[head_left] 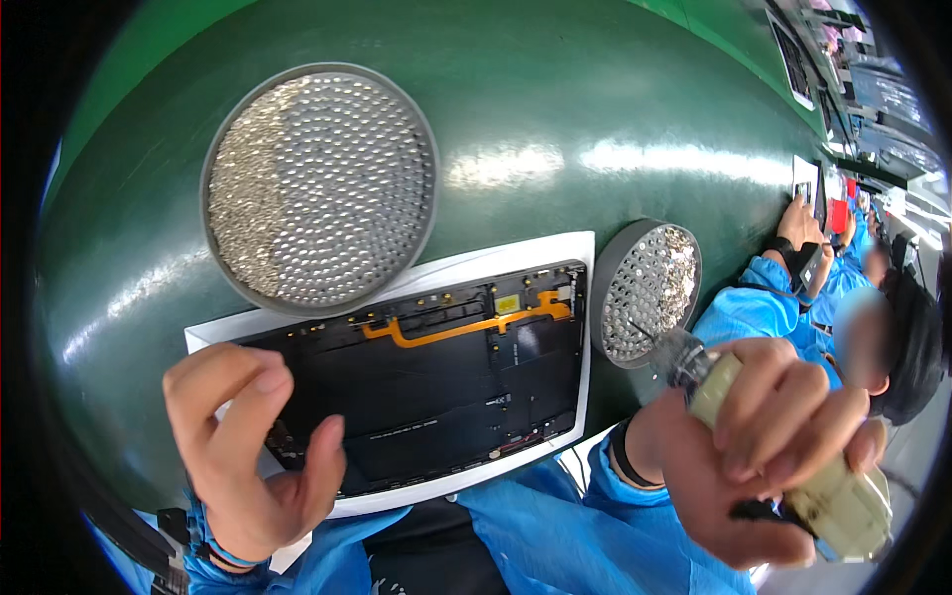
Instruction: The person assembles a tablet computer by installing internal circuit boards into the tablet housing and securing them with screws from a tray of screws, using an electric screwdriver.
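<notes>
In my right hand is a pale yellow electric screwdriver, my fingers wrapped round its body. Its bit reaches over a small round grey tray of loose screws; whether it touches one I cannot tell. My left hand hovers over the left end of an opened black tablet, fingers curled but apart, with nothing in them. The tablet lies with its inner side up, showing an orange flat cable along the far edge. Beneath it is a white sheet.
A larger round grey tray stands beyond the tablet on the green table, with silver screws heaped at its left. To my right sits a co-worker in a blue sleeve, hand at another device. Further devices line the table's right edge.
</notes>
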Available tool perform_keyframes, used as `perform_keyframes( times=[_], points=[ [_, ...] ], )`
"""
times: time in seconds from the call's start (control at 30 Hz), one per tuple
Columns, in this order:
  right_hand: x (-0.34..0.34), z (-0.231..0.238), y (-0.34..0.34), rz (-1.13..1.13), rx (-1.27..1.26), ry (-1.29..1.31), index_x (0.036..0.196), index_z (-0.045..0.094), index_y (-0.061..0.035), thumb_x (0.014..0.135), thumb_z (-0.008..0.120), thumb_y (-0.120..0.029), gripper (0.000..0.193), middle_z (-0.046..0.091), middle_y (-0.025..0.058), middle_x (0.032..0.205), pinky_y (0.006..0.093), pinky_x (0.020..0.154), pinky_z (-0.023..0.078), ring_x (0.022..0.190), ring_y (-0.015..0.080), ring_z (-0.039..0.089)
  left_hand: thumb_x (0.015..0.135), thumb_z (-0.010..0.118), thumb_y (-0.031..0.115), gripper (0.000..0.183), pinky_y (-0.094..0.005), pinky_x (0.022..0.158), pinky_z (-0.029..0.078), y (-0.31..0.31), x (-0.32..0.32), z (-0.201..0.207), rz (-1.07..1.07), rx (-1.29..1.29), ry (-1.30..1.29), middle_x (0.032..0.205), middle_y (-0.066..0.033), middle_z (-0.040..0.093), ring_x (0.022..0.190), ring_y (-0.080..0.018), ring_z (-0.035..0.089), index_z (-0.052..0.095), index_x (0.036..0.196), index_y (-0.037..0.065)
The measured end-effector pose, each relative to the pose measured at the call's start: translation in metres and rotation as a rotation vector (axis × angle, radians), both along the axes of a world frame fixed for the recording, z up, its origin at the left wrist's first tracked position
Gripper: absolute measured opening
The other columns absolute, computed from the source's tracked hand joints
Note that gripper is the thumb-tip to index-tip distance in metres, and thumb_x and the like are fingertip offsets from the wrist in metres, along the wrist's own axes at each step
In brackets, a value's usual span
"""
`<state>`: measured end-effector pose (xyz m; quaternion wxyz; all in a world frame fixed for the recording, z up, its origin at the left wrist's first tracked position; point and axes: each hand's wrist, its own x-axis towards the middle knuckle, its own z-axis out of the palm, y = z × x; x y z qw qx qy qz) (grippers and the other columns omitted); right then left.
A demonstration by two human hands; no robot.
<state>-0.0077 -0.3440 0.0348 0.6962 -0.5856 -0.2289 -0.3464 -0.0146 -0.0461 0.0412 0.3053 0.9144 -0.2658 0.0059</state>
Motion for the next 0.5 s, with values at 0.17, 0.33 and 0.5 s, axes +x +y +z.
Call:
perform_keyframes(
  times=[0.17,0.33,0.5],
  points=[
    [0.026,-0.004,0.023,0.150,-0.026,0.003,0.125,0.044,-0.0005,0.090,0.082,-0.041,0.065,0.052,0.0004,0.088,0.0239,0.052,0.039,0.059,0.0087,0.049,0.072,0.083,0.002,0.072,-0.0496,0.097,0.045,0.004,-0.002,-0.008,0.030,0.030,0.023,0.127,-0.0205,0.054,0.112,-0.0370,0.055,0.051,0.136,0.003],
    [0.033,-0.023,0.030,0.028,-0.013,0.046,0.128,0.041,-0.0049,0.093,0.077,-0.041,0.062,0.049,-0.0001,0.086,0.0221,0.049,0.038,0.057,0.0067,0.047,0.074,0.085,0.007,0.071,-0.0503,0.096,0.045,0.012,-0.002,-0.008,0.058,0.029,0.045,0.128,-0.0189,0.053,0.112,-0.0357,0.054,0.051,0.137,0.007],
    [0.036,-0.025,0.029,0.050,-0.016,0.081,0.128,0.042,-0.0055,0.095,0.074,-0.041,0.058,0.048,0.0001,0.086,0.0213,0.048,0.037,0.057,0.0060,0.046,0.075,0.085,0.009,0.071,-0.0507,0.096,0.045,0.012,-0.003,-0.009,0.067,0.027,0.080,0.128,-0.0187,0.053,0.112,-0.0353,0.054,0.051,0.138,0.009]
  ],
)
